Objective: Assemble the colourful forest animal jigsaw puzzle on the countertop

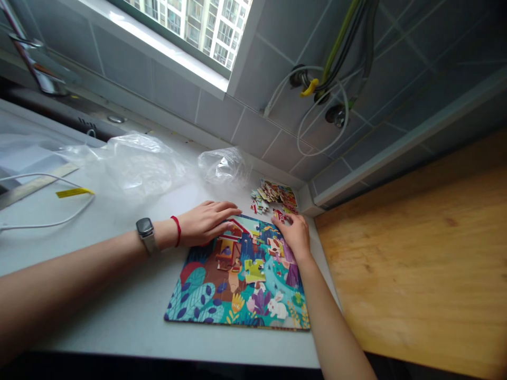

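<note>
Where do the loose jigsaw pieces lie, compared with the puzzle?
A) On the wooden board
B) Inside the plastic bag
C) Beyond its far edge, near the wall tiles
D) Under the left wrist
C: the loose jigsaw pieces lie on the counter past the far edge of the puzzle, just beyond the right hand.

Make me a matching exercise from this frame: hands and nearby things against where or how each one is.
1. left hand
2. right hand
3. loose jigsaw pieces
4. crumpled clear plastic bag

A. heaped beyond the far edge of the jigsaw puzzle
B. on the counter, well left of the pieces
C. wearing a wristwatch and red wrist string
D. bare-wristed, on the puzzle's right side

Pairs: 1-C, 2-D, 3-A, 4-B
</note>
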A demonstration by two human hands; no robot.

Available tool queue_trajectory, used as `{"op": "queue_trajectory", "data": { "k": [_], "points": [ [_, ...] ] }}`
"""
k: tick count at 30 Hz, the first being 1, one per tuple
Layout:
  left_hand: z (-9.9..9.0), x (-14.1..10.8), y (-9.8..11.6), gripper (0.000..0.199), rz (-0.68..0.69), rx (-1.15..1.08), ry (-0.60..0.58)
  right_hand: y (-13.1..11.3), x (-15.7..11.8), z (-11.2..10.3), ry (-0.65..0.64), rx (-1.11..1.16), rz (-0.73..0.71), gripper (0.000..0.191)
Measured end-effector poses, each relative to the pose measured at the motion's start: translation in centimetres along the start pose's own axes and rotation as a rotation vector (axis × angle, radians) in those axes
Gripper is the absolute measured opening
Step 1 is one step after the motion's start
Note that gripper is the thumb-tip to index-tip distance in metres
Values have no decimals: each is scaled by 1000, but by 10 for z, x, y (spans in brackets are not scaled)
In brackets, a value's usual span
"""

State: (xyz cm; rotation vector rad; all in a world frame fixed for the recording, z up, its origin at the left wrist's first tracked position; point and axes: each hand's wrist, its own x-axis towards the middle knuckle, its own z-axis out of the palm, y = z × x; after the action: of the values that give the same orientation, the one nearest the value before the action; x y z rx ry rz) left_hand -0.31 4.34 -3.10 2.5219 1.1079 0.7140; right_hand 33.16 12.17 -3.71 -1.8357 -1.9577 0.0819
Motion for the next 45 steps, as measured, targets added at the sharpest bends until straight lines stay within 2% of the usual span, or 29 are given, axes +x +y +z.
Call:
{"op": "queue_trajectory", "data": {
  "k": [3, 7, 11, 16, 20, 23, 27, 31, 35, 40, 43, 45],
  "points": [
    [0, 0, 0, 50, -9, -27, 46, -6, 1, 0, -19, -36, 5, 57],
    [-3, 1, 2, 48, -9, -66, 83, -2, 5, -2, -50, 99, 43, 45],
    [-6, 2, 3, 48, -19, -74, 81, 7, 8, -3, -69, 216, 110, 48],
    [-6, 1, 5, 48, -9, -72, 75, 11, 7, -5, 12, 277, 16, 50],
    [-6, 1, 4, 48, -4, -63, 87, 1, -2, -15, 14, 369, -77, 54],
    [-6, 1, 4, 49, -26, -82, 72, -20, -19, -24, -99, 506, -208, 57],
    [-8, 3, 2, 51, 7, -199, 43, -55, -49, -31, -313, 592, -492, 47],
    [-9, 4, -1, 43, 57, -189, 17, -78, -69, -26, -349, 595, -687, 45],
    [-7, 2, -5, 49, -12, -105, -1, -82, -72, -20, -396, 563, -742, 56],
    [-4, -2, -11, 79, -75, -47, -109, -78, -69, -20, -535, 431, -761, 75],
    [-6, -4, -16, 76, -91, -49, -157, -77, -69, -20, -620, 342, -751, 83],
    [-9, -5, -19, 74, -92, -54, -195, -77, -69, -19, -633, 317, -741, 86]
  ]
}}
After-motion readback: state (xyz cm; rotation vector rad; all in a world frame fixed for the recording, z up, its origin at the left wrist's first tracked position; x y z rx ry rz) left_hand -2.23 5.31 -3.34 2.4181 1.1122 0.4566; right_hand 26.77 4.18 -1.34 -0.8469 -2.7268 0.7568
